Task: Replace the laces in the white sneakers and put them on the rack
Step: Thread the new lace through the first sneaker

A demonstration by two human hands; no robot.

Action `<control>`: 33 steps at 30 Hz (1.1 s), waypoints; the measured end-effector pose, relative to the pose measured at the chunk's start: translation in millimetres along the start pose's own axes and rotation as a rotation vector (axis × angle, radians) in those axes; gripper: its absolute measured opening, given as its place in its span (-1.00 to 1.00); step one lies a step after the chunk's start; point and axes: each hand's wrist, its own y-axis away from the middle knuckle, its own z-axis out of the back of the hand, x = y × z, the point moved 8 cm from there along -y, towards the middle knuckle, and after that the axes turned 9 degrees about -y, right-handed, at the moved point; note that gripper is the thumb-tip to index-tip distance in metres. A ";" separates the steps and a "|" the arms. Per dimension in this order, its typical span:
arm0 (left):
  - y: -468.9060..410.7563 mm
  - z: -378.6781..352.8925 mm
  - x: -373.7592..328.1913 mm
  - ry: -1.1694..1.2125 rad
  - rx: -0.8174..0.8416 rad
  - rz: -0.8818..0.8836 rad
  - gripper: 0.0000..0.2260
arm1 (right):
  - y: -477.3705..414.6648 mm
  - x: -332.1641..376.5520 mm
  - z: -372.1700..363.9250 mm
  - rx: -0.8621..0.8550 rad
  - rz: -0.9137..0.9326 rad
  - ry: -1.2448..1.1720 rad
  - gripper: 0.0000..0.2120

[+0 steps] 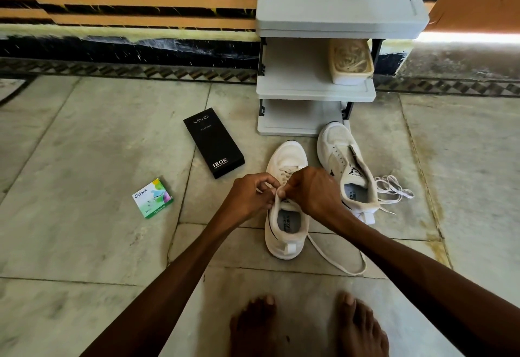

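The rack (pixel 315 91) stands ahead with room on its shelves. Just before it is the second sneaker (pixel 334 137), with no lace through its eyelets and a loose lace (pixel 394 190) on the floor beside it. The near sneaker (pixel 284 244) sits between your arms, laced almost to the top. Your left grip (pixel 250 196) and right grip (pixel 309 190) are both curled tight at the tongue, pinching the lace (pixel 337 265), though your fingers hide exactly where. Its slack loops on the floor to the right. Pull both sides evenly, keep the lace flat through the last eyelets, and steady the tongue.
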 end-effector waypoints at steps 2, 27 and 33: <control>-0.2 -0.3 -2.1 -0.051 -0.018 -0.028 -0.92 | 2.0 -0.8 -0.4 0.003 0.011 -0.027 -0.82; -12.6 58.1 2.2 1.054 -0.353 0.271 -0.93 | 57.9 -16.6 6.0 -0.268 0.046 0.066 -0.46; 7.2 21.2 -28.2 -0.254 0.008 0.003 -0.86 | 58.8 -43.3 -5.3 -0.285 -0.166 -0.155 -0.30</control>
